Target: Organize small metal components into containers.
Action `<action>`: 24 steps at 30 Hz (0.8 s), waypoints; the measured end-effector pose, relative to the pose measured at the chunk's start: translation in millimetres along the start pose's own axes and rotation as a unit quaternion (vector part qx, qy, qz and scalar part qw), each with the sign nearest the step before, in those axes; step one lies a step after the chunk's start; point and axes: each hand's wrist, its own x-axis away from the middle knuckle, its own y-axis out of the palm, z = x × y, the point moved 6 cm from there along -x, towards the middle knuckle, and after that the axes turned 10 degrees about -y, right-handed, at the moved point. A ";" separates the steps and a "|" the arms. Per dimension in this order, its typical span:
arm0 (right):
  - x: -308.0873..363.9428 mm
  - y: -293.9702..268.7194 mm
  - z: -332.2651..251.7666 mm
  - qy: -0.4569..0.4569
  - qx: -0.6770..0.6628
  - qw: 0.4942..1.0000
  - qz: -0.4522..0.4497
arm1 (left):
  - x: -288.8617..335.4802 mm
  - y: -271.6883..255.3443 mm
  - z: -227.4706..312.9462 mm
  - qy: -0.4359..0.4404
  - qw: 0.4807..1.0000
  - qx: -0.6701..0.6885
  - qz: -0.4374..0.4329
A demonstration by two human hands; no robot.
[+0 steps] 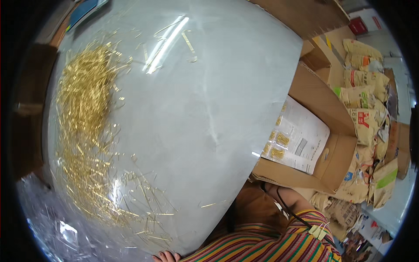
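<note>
Only the fingertips of my left hand (pixel 166 256) show, side by side at the table's lower edge; nothing is visible in them. Near that hand is a crumpled heap of clear plastic (pixel 67 231). A large pile of thin gold strips (pixel 87 96), perhaps twist ties, covers the left side of the grey table (pixel 196 109), its loose ends scattered toward my left hand. On the right, my bare right arm (pixel 294 198) comes out of a striped sleeve beside an open cardboard box (pixel 342 153). The box edge and dark shadow hide my right hand.
Inside the box lies a printed white sheet (pixel 301 146) with small clear packets of gold pieces (pixel 279 146). Filled paper sacks (pixel 366 91) are stacked at the far right. A blue flat item (pixel 83 13) lies at the far left corner. A black cord (pixel 286 205) crosses my arm.
</note>
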 end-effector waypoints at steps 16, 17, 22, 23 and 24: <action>-14.5 -77.2 -64.4 -0.154 -0.300 0.935 0.108 | -65.8 -59.0 64.2 0.032 0.999 -0.009 -0.002; 7.1 -86.2 -96.7 -0.195 -0.284 0.931 0.121 | -64.1 -62.1 66.2 0.022 0.999 -0.011 0.020; 58.6 -87.0 -135.9 -0.374 -0.175 0.901 0.131 | -56.4 -68.8 71.4 0.031 0.997 -0.046 0.053; 67.2 -82.6 -145.3 -0.402 -0.179 0.890 0.120 | -54.4 -69.4 70.7 0.037 0.997 -0.044 0.053; 80.4 -81.0 -151.8 -0.428 -0.147 0.884 0.119 | -51.9 -69.8 69.4 0.027 0.996 -0.047 0.069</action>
